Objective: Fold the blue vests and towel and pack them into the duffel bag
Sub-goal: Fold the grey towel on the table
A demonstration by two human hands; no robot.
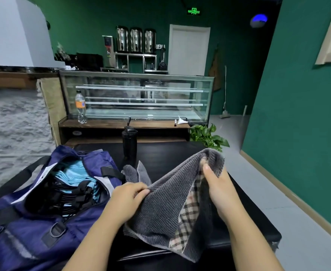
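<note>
Green lit exit sign [193, 11] high on the dark wall, its small lettering too blurred to read

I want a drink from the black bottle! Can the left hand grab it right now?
Probably not yet. The left hand is busy pinching the grey towel, and so is the right hand. The black bottle stands farther back on the black table, with nothing blocking it, so letting go first should do.
</note>
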